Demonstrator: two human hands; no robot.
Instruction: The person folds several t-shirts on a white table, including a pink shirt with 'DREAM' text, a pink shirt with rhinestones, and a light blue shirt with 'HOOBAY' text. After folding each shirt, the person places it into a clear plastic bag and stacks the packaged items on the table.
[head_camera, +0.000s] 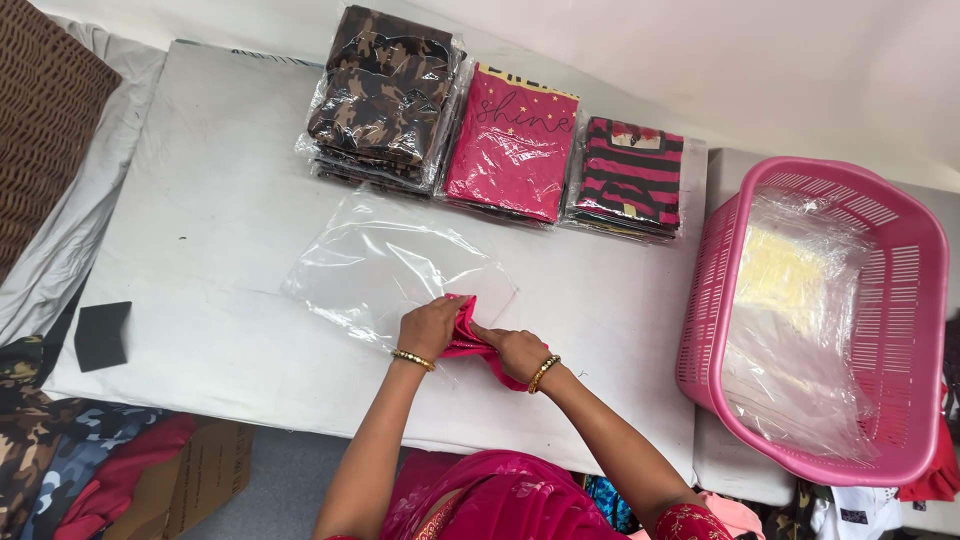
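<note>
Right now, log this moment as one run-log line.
left hand: grips pink cloth | right hand: grips same cloth | clear bag: flat on table, under the hands | packed stacks: behind

Brown camouflage bagged stack (385, 95) at the table's far edge, pink gold-starred stack (512, 142) beside it, then pink-and-black striped stack (630, 175). Pink basket (915, 300) past the right edge; pink folded cloth (468, 335); white table (200, 250).

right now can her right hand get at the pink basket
Probably yes: the right hand is nearest the pink basket, with only bare table between, but it is busy holding the pink cloth.
</note>
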